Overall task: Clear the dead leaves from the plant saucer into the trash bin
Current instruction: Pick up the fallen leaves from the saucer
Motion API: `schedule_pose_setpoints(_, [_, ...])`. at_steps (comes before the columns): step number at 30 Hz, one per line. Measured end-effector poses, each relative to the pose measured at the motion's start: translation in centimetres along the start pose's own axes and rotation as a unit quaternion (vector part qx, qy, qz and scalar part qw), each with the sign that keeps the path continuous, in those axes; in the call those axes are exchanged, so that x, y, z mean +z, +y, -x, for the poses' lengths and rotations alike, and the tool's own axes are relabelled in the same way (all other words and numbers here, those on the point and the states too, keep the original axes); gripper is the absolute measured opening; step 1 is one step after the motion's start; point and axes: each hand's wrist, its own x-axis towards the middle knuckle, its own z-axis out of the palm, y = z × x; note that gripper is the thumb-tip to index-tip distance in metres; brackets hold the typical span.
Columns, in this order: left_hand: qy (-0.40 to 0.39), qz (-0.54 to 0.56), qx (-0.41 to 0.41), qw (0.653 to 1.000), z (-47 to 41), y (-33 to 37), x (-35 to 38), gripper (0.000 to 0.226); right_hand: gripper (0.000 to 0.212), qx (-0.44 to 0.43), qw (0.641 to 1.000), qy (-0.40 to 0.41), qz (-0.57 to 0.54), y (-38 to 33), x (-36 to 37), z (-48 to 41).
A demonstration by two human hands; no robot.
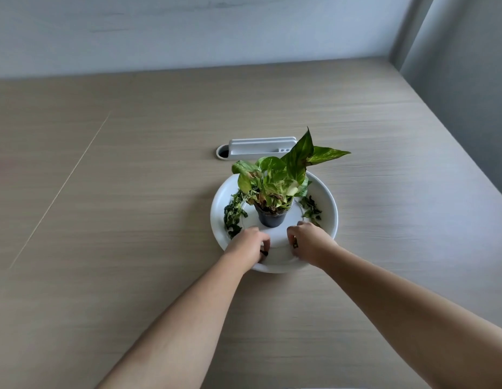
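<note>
A white round saucer point(325, 200) lies on the wooden table with a small dark pot point(271, 218) of green variegated plant point(283, 175) at its centre. Dead, shrivelled leaves lie in a pile along the saucer's left side point(233, 213) and in a smaller pile on the right point(311, 209). My left hand point(248, 244) rests over the saucer's near left rim, fingers curled around a small dark leaf scrap. My right hand point(308, 242) is over the near right part, fingers pinched on a small scrap. No trash bin is in view.
A white plastic cable-port cover point(261, 147) with a dark round hole point(223, 152) sits in the table just behind the saucer. A wall runs along the table's far edge, and a grey curtain point(463, 80) hangs at the right.
</note>
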Motion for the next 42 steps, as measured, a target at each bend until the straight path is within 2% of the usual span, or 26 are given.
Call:
schedule_pose_setpoints(5, [-0.017, 0.045, -0.016, 0.999, -0.4, 0.1, 0.0, 0.034, 0.024, -0.003, 1.0, -0.017, -0.021, 0.4, 0.3, -0.5])
schedule_pose_setpoints(10, [0.024, 0.142, -0.05, 0.988, -0.2, -0.3, -0.6, 0.018, 0.018, 0.041, 0.993, -0.002, -0.111, 0.9, -0.3, -0.6])
schedule_pose_setpoints(13, [0.051, 0.272, -0.088, 0.957, 0.0, -1.0, -2.1, 0.01, 0.01, 0.081, 0.972, 0.036, -0.217, 1.1, -1.8, -0.6])
schedule_pose_setpoints(16, [0.065, 0.446, -0.118, 0.885, 0.7, -1.5, -3.2, 0.009, 0.007, 0.121, 0.931, 0.069, -0.336, 1.5, -2.6, -0.3])
schedule_pose_setpoints(18, [0.071, 0.506, -0.127, 0.85, 1.1, -1.6, -3.3, 0.017, 0.008, 0.133, 0.909, 0.086, -0.387, 1.8, -2.8, 0.3])
schedule_pose_setpoints(21, [0.062, 0.536, -0.127, 0.832, 1.4, -1.2, -2.8, 0.023, 0.01, 0.156, 0.879, 0.102, -0.438, 2.2, -2.8, 1.3])
schedule_pose_setpoints(26, [0.015, 0.542, -0.106, 0.833, 1.4, 1.8, -1.8, 0.024, 0.009, 0.178, 0.845, 0.136, -0.486, 3.9, -3.1, 4.1])
schedule_pose_setpoints(30, [-0.024, 0.54, -0.06, 0.839, 1.4, 7.9, -0.5, 0.026, 0.021, 0.184, 0.829, 0.171, -0.5, 7.5, -4.0, 8.6])
schedule_pose_setpoints(36, [-0.119, 0.5, 0.036, 0.857, 2.2, 22.5, 3.7, 0.026, 0.015, 0.26, 0.781, 0.249, -0.51, 17.5, -3.5, 22.0])
schedule_pose_setpoints(40, [-0.222, 0.462, 0.095, 0.853, 5.6, 35.3, 10.5, 0.024, 0.023, 0.315, 0.7, 0.33, -0.55, 25.9, -0.5, 35.6])
schedule_pose_setpoints(42, [-0.266, 0.428, 0.118, 0.856, 7.4, 40.8, 14.6, 0.024, 0.025, 0.349, 0.673, 0.357, -0.546, 29.1, 1.8, 42.3])
